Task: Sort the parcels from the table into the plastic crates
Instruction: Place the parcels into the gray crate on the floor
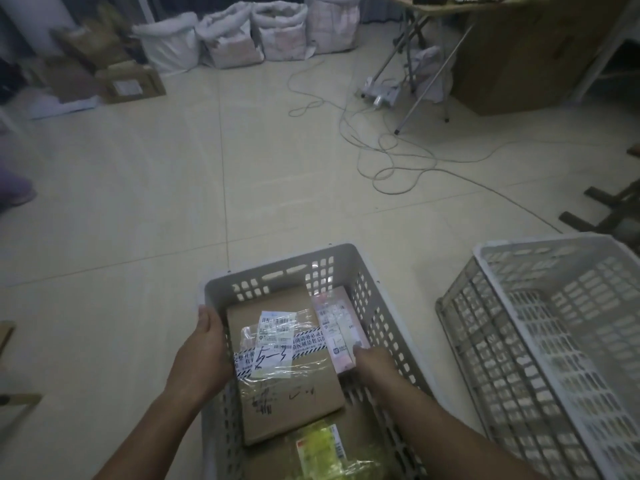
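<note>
Grey crate [277, 268], pierced all over with square holes. Inside, a plain brown box [287, 386] crossed by black-and-white striped tape [304, 341], a pale pink parcel [337, 327], a yellow-green packet [322, 452]. Alongside, a white lattice crate [554, 341] on cream tiles [138, 202].

We look down on a pale tiled floor [138, 188]. Directly on it stand two slotted plastic crates: a grey crate [287, 268] in front of us and a white crate [519, 306] just to its right, tilted. Farther off, four filled white sacks [263, 32] sit in a row, cardboard boxes [130, 83] lie at the far left, and a thin cable [391, 157] loops across the tiles near a folding table's legs [429, 88].
</note>
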